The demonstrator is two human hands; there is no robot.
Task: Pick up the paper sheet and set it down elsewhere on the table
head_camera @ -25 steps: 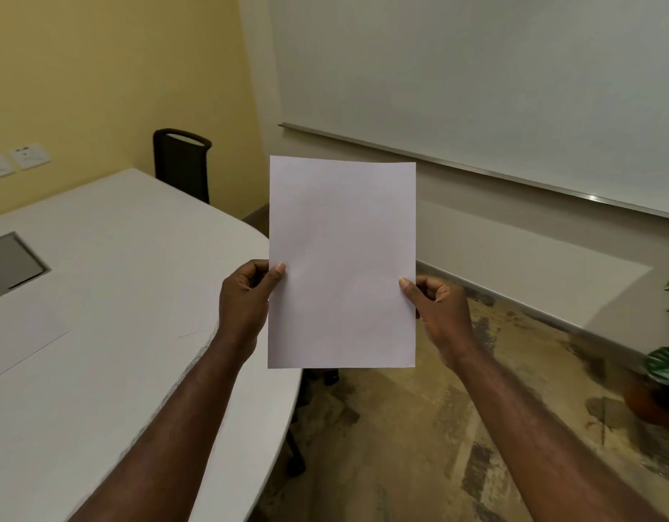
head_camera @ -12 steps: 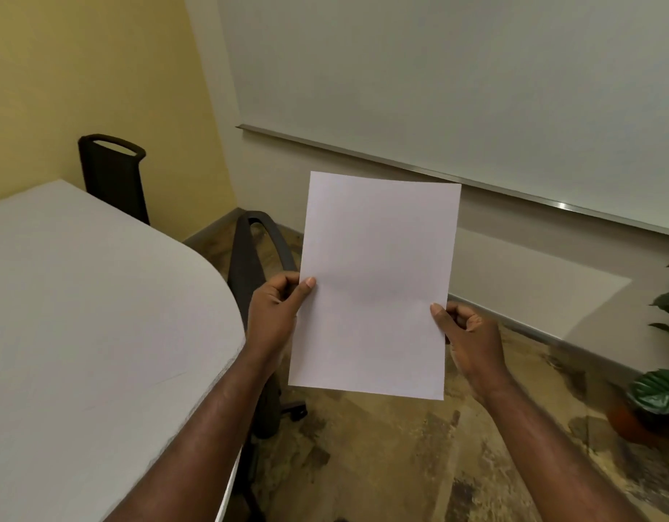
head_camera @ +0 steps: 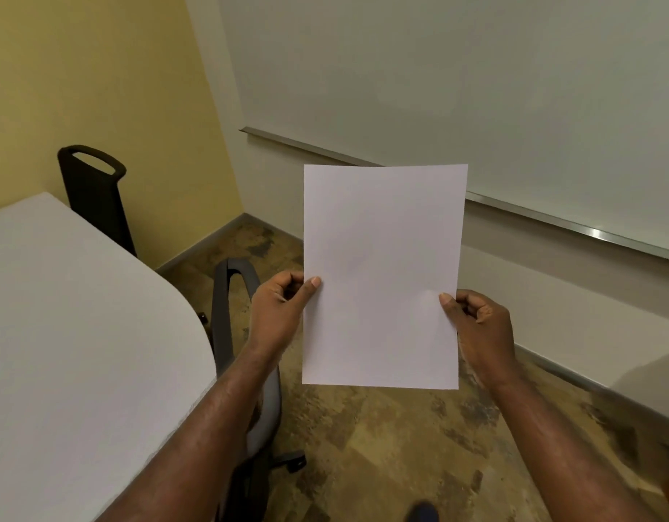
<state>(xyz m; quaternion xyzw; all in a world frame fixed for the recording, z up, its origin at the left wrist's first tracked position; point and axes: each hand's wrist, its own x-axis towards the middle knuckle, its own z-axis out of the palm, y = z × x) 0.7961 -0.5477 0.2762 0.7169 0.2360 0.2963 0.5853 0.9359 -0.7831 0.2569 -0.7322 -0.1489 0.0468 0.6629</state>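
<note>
A blank white sheet of paper (head_camera: 381, 265) is held upright in the air in front of me, above the floor. My left hand (head_camera: 278, 310) pinches its left edge, thumb on the front and fingers curled behind. My right hand (head_camera: 481, 325) pinches the right edge the same way, at about the same height. The sheet looks flat, with no visible fold.
A white table (head_camera: 69, 352) with a rounded end fills the lower left. A grey chair (head_camera: 231, 333) stands against its end and a black chair (head_camera: 95, 194) beyond it by the yellow wall. A whiteboard (head_camera: 457, 88) covers the far wall. The mottled brown floor (head_camera: 381, 446) lies below.
The view has swung to the right, so the table now sits further left and the grey chair shows. The paper, tilted half a second ago, is straight again; both hands kept their hold.
</note>
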